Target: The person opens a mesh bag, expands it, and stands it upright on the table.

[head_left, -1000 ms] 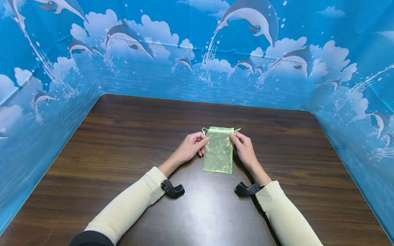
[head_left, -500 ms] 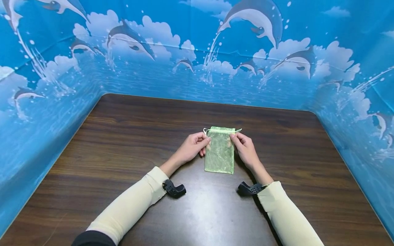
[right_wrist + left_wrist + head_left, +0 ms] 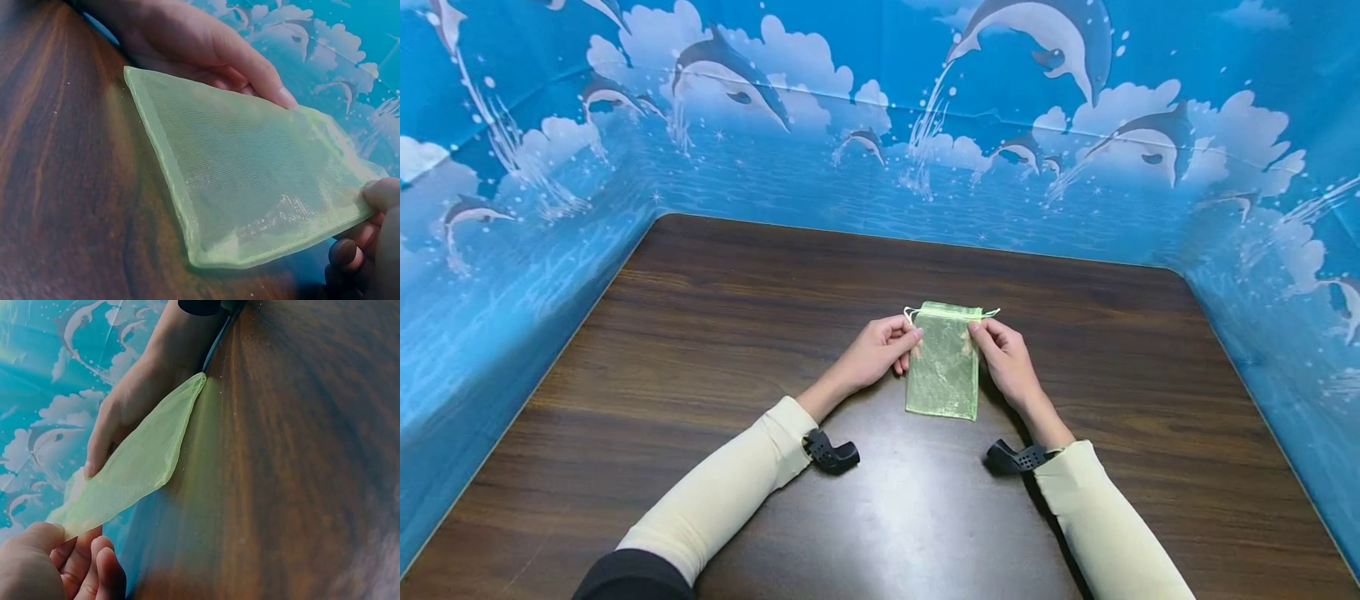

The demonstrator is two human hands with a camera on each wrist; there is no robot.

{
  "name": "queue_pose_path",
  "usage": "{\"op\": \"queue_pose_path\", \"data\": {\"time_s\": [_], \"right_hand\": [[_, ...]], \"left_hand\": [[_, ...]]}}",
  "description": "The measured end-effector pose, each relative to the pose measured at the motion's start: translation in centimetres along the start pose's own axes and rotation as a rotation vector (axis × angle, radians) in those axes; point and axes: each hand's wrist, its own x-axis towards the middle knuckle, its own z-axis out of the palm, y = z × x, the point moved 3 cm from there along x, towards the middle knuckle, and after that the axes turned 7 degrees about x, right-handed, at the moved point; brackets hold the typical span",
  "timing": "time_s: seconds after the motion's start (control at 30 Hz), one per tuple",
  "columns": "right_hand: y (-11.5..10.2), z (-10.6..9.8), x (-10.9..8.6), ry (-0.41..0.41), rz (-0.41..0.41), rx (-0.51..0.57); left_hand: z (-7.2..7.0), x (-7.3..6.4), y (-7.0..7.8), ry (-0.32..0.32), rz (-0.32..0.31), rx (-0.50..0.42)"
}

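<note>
A sheer green drawstring pouch (image 3: 943,367) is held up between both hands, its pale cord showing at the top edge. My left hand (image 3: 880,350) pinches its left side near the top, thumb in front and fingers behind. At the right side, my right hand (image 3: 1006,360) pinches it the same way. In the left wrist view the pouch (image 3: 140,459) hangs tilted, its bottom end close over the table. The right wrist view shows the pouch (image 3: 244,175) flat and see-through, with fingers partly visible behind the mesh.
A dark wood-grain table (image 3: 737,292) lies beneath the hands. Behind and beside it hangs a blue curtain (image 3: 812,192) printed with dolphins and clouds. Black wrist devices sit on the left wrist (image 3: 831,452) and the right wrist (image 3: 1017,457).
The whole scene has shifted slightly in the head view, table and curtain included. Both hands keep their hold on the pouch, which looks the same.
</note>
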Motion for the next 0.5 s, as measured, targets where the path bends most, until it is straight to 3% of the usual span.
{"op": "queue_pose_path", "data": {"time_s": [0.2, 0.5], "right_hand": [[-2.3, 0.4, -0.8, -0.006, 0.001, -0.007], [0.5, 0.2, -0.3, 0.015, -0.035, 0.048]], "left_hand": [[-0.1, -0.1, 0.2, -0.009, -0.005, 0.006], [-0.3, -0.6, 0.3, 0.009, -0.002, 0.015]]}}
